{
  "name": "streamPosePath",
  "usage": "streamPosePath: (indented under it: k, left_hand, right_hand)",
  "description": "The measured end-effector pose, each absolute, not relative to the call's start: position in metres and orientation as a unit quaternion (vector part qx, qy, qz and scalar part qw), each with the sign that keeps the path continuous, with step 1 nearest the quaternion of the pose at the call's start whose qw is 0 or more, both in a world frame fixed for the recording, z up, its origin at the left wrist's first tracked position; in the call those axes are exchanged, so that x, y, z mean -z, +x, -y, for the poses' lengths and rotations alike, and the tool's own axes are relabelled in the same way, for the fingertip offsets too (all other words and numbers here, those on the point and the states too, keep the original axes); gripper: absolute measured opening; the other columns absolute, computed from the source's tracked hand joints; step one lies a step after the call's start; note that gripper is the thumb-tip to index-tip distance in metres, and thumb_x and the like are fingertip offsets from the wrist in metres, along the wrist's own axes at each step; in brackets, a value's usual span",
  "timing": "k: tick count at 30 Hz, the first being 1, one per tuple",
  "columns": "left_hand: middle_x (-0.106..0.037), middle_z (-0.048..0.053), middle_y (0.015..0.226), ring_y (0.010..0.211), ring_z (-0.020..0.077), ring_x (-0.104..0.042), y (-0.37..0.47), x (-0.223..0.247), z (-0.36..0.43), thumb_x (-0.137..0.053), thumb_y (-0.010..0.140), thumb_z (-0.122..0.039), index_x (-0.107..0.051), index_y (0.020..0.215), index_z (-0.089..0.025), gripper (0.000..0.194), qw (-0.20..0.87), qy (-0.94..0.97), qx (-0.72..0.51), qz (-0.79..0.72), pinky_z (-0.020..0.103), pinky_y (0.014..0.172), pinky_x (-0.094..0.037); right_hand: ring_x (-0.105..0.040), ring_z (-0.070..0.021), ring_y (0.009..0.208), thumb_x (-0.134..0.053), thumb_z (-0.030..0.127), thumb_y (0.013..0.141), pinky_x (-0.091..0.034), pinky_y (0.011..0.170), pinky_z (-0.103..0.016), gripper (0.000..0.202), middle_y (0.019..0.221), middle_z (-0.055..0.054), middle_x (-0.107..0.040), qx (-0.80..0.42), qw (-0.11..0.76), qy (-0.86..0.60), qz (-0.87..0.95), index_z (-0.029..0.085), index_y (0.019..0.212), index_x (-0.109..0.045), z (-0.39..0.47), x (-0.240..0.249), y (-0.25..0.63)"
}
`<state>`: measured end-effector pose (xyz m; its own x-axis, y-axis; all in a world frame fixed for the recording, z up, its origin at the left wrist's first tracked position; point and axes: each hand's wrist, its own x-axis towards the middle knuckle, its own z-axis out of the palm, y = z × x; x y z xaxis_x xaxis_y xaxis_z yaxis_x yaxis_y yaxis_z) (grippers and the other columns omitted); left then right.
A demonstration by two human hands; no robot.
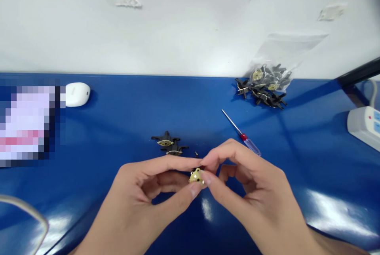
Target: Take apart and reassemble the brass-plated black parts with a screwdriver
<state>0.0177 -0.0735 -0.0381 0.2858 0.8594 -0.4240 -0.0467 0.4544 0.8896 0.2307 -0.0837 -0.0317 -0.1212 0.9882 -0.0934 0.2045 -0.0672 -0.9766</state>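
Observation:
Between the fingertips of both hands is a small pale-yellow round piece (195,176) with dark holes and little lobes at its edge. My left hand (160,191) pinches it from the left, thumb below and index finger above. My right hand (237,191) grips its right side with thumb and index finger. Fingers cover part of the piece. Just beyond my left hand lie two black plastic parts (166,138) with brass-coloured plates. A tiny screw (196,153) rests on the table past the fingertips.
A screwdriver (242,133) with a clear, red-collared handle lies beyond my right hand. Behind it, a clear plastic bag (285,51) and more black parts (267,98) sit against the wall. A white case (77,94) is at left, a power strip (365,126) at right, on the blue table (124,116).

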Motion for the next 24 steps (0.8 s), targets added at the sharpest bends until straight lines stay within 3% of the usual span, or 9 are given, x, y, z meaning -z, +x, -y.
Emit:
streamPosePath:
  k: [5, 11, 18, 24]
  left_hand:
    - [-0.096, -0.001, 0.103, 0.091, 0.0212, -0.094, 0.018, 0.039, 0.071, -0.102, 0.094, -0.029, -0.096, 0.122, -0.039, 0.030, 0.682, 0.413, -0.326, -0.507, 0.019, 0.086, -0.074]
    - [-0.096, 0.000, 0.102, 0.095, 0.0227, -0.094, 0.019, 0.037, 0.069, -0.101, 0.094, -0.028, -0.098, 0.113, -0.035, 0.020, 0.695, 0.395, -0.331, -0.501, 0.019, 0.088, -0.074]
    - [-0.096, -0.002, 0.099, 0.090, 0.0193, -0.094, 0.021, 0.034, 0.066, -0.102, 0.092, -0.025, -0.098, 0.112, -0.040, 0.026, 0.701, 0.395, -0.327, -0.495, 0.014, 0.083, -0.072]
    - [-0.096, 0.000, 0.100, 0.094, 0.0216, -0.094, 0.021, 0.034, 0.068, -0.101, 0.092, -0.028, -0.099, 0.106, -0.037, 0.016, 0.704, 0.391, -0.330, -0.492, 0.015, 0.085, -0.072]
  right_hand:
    - [-0.073, -0.0073, 0.084, -0.081, 0.025, 0.107, -0.060, 0.074, -0.015, 0.008, 0.102, 0.007, -0.079, -0.538, 0.383, -0.536, 0.525, 0.033, 0.106, -0.079, 0.081, 0.031, 0.235]
    - [-0.077, -0.0073, 0.085, -0.086, 0.022, 0.102, -0.061, 0.075, -0.012, 0.010, 0.097, 0.006, -0.079, -0.582, 0.391, -0.530, 0.477, 0.031, 0.101, -0.079, 0.077, 0.028, 0.235]
    - [-0.072, -0.0059, 0.075, -0.088, 0.017, 0.097, -0.052, 0.060, -0.010, 0.012, 0.088, 0.006, -0.078, -0.614, 0.385, -0.522, 0.451, 0.027, 0.099, -0.080, 0.075, 0.027, 0.234]
    - [-0.075, -0.0083, 0.077, -0.086, 0.025, 0.101, -0.058, 0.065, -0.014, 0.007, 0.091, 0.004, -0.080, -0.599, 0.375, -0.525, 0.475, 0.027, 0.101, -0.079, 0.073, 0.022, 0.239]
